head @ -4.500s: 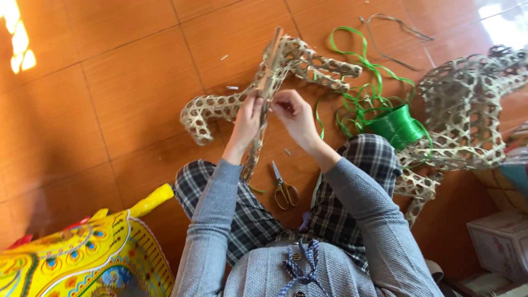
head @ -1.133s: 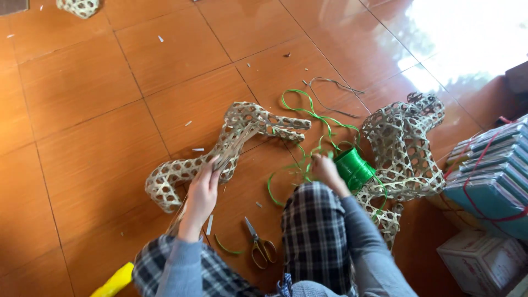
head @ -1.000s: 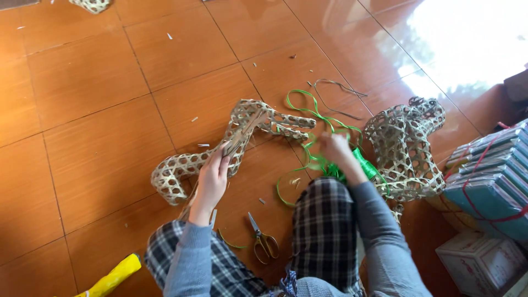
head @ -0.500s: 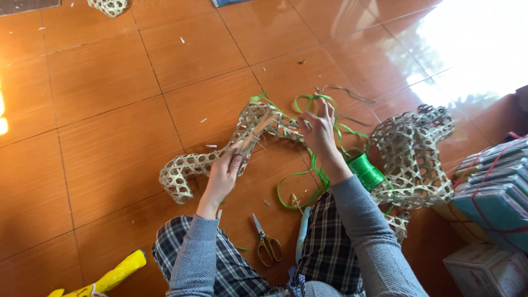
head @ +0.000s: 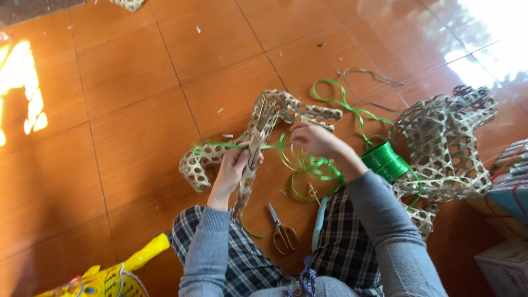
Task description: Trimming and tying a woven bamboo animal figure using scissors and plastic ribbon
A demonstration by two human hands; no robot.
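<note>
So the left hand, just left of centre frame, is closed tight around a flat pale bamboo strip that runs up along the woven bamboo lattice frame lying on the orange tiled floor. Fingers are curled right in, no gap showing. The right hand sits a bit right of centre, fingers bunched narrow, pinching a shiny green plastic ribbon. That ribbon stretches left across the strip to the lattice's lower left end, and the slack loops down in a messy tangle below the right hand.

The ribbon also trails right to a green spool of ribbon, sitting just beside the right forearm in its grey sleeve. A second woven bamboo lattice piece lies at the right of the frame, touching the spool. Scissors with yellowish handles lie on the floor at lower centre, between the knees in plaid trousers. A bright yellow painted object pokes in at the bottom left corner.
</note>
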